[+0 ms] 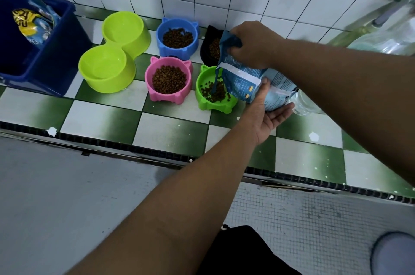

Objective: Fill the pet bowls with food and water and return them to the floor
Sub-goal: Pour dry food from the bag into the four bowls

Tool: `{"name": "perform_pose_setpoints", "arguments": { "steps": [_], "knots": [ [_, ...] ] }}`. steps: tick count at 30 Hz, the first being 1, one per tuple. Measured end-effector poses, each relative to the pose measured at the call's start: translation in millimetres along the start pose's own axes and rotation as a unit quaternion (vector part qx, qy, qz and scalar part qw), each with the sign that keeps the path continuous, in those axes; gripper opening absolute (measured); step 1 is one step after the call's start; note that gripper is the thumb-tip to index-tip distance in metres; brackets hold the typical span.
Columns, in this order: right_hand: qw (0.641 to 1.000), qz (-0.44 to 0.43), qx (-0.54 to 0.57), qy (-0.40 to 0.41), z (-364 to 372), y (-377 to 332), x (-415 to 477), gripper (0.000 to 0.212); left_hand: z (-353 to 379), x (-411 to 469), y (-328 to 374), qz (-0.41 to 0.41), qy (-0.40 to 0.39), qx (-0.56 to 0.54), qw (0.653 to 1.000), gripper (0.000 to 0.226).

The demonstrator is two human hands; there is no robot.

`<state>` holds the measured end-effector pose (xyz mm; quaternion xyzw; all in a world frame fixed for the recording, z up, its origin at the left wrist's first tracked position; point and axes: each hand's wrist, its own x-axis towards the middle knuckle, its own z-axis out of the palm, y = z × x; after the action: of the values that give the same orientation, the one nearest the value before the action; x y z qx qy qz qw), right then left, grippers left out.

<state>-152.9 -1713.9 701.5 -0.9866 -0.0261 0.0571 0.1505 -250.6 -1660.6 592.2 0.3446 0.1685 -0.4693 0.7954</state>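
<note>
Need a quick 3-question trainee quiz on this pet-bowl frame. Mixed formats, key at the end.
1. Multiple choice: the kibble pouring from the bag lands in which bowl? A pink, B green, C blue.
2. True or false: the lime double bowl holds no kibble.
3. Short answer: which hand supports the bag from underneath?

Key
1. B, the green bowl.
2. True, both wells are bare.
3. The left hand. The right hand grips the bag's upper end.
</note>
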Motion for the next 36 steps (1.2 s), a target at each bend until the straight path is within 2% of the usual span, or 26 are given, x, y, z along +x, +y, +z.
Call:
{"name": "perform_pose_setpoints", "arguments": {
  "steps": [8,14,20,27,32,36],
  "knots": [
    [1.0,0.006,-0.007,0.003,-4,8,-5,0.019,4,0,-2,-0.024,-0.001,0.005,1.0,0.082],
    [1.0,0.01,-0.003,0.013,-6,9,-3,0.025,6,-1,0,-0.023,-0.005,0.002,1.0,0.078],
    [1.0,0.017,-0.009,0.014,-2,7,-1,0.014,7,-1,2,-0.019,0.003,0.015,1.0,0.078],
    [1.0,0.007,-0.001,0.026,-9,1,-5,0.012,7,-3,7,-0.025,0.007,0.01,1.0,0.078],
    [0.999,0.019,0.011,0.035,-8,2,-13,0.025,4,-3,7,-0.023,0.021,0.013,0.999,0.079],
    [0.998,0.039,0.022,0.049,-9,5,-32,0.027,0,-5,0,-0.034,0.03,0.042,0.998,0.072]
  ]
}}
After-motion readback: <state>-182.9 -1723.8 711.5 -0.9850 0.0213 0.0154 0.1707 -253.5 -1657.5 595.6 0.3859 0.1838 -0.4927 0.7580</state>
